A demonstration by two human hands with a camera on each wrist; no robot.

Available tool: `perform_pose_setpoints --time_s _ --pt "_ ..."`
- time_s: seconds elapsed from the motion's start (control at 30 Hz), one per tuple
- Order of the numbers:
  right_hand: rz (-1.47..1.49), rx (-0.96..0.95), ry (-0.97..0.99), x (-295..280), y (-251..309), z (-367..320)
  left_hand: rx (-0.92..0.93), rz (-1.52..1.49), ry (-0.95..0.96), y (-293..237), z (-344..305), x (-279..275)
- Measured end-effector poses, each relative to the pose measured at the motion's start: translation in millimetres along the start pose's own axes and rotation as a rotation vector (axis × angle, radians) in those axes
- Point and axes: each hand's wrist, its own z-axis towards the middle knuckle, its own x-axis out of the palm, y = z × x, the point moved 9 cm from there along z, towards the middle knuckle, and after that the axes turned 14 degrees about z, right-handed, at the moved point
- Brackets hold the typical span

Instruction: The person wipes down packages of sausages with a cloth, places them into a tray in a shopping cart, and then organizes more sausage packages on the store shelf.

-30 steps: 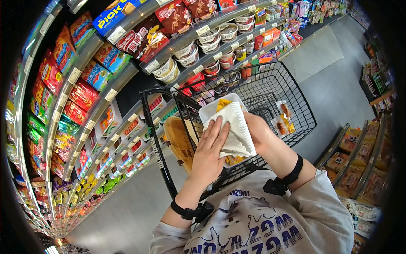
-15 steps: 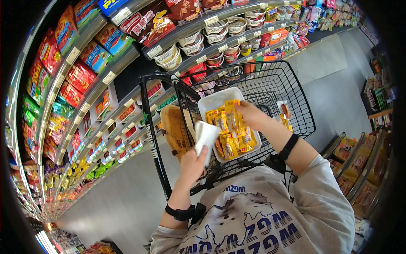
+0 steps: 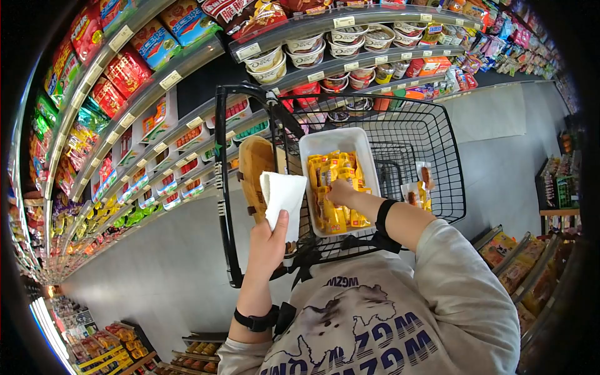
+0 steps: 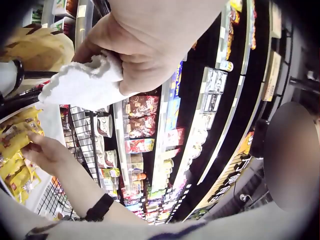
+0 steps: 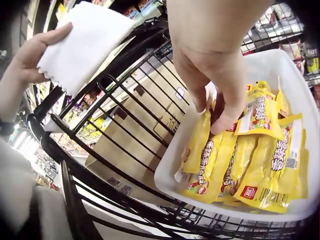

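Note:
My left hand (image 3: 269,240) holds a folded white cloth (image 3: 285,197), pinched between thumb and fingers, to the left of a white plastic tub (image 3: 347,137). Yellow snack packets (image 5: 275,170) with printed lettering fill much of the tub. Reaching down into it, my right hand (image 3: 341,192) has its thumb and fingers closed about the end of one yellow packet (image 5: 197,155) at the tub's near side in the right wrist view. The fingertips are partly hidden among the packets. In the left wrist view the cloth (image 4: 85,82) hangs from my left hand (image 4: 150,45).
The tub sits in a black wire shopping cart (image 3: 451,159). A tan item (image 3: 251,159) stands by the cart's handle end. Small clear-wrapped snack packs (image 3: 412,195) are at the cart's right side. Stocked shelves (image 3: 300,81) line the aisle, with tubs and bags.
The cloth, earlier spread over the tub by both hands, has been drawn away to the left in my left hand, uncovering the packets. My right hand has moved from the tub's edge in among them.

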Motion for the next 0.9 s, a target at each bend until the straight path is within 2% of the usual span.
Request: perform_pose_setpoints --time_s 0.03,0.1,0.17,0.2,0.23,0.3,0.33,0.4,0.47,0.5,0.57,0.6,0.67,0.7,0.77,0.8,0.9 --pt "0.0 0.008 -0.003 -10 16 -16 -0.001 -0.026 -0.013 -2 0 1" --pt "0.307 0.131 -0.119 -40 27 -49 0.039 -0.055 -0.036 -4 3 9" --pt "0.146 0.119 -0.065 -76 39 -76 0.089 -0.081 -0.073 -18 5 13" --pt "0.223 0.094 -0.046 -97 26 -82 -0.035 -0.088 0.049 -21 3 19" --pt "0.263 0.088 -0.103 -127 16 -91 -0.029 -0.093 0.066 -25 5 28" --pt "0.33 0.04 -0.251 -191 -15 -117 0.083 -0.106 -0.045 -40 10 30" --pt "0.277 0.085 -0.297 -216 -37 -131 0.048 -0.105 0.035 -41 13 41" --pt "-0.081 -0.07 -0.379 -250 -94 -133 0.072 -0.099 0.067 -56 20 54" --pt "-0.211 0.073 -0.226 -242 -149 -138 0.092 -0.089 0.094 -68 28 69" --pt "-0.207 0.075 -0.229 -239 -154 -146 0.055 -0.149 0.161 -68 33 84" --pt "-0.019 0.384 -0.163 -213 -187 -171 0.018 -0.203 0.229 -69 38 104" --pt "-0.015 0.383 -0.163 -205 -201 -168 -0.004 -0.22 0.258 -68 40 113" --pt "-0.451 0.117 -0.08 -183 -211 -145 -0.027 -0.243 0.292 -76 39 121" --pt "-0.445 0.112 -0.079 -180 -210 -143 -0.029 -0.236 0.291 -77 39 123" --pt "-0.482 0.222 -0.049 -175 -215 -134 -0.033 -0.246 0.298 -76 37 127" --pt "-0.502 0.359 -0.006 -178 -204 -141 -0.036 -0.239 0.292 -76 36 126" --pt "-0.499 0.313 -0.097 -178 -205 -132 -0.046 -0.218 0.3 -80 30 121"
